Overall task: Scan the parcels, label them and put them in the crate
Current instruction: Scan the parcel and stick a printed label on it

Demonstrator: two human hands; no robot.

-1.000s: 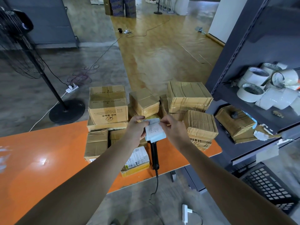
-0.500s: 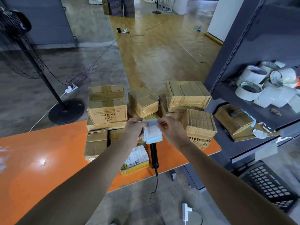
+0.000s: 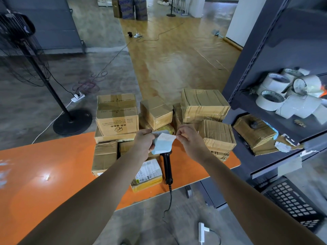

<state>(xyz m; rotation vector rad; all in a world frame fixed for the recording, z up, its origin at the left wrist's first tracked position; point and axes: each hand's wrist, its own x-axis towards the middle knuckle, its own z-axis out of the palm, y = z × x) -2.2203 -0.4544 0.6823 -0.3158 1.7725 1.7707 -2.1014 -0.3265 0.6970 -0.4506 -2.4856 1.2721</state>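
Orange table (image 3: 53,174) with stacked cardboard parcels (image 3: 116,114) and a black scanner (image 3: 167,167).

Glossy orange table top (image 3: 53,165), glare at nine o'clock. Brown cardboard parcels (image 3: 205,105) at twelve, matt board under shiny clear tape. Thin white paper label (image 3: 167,137) and smooth pale blue backing sheet (image 3: 162,147). Matt black plastic scanner (image 3: 167,167). Dark grey metal shelving (image 3: 251,68), three o'clock; black plastic lattice crate (image 3: 292,204) at four.
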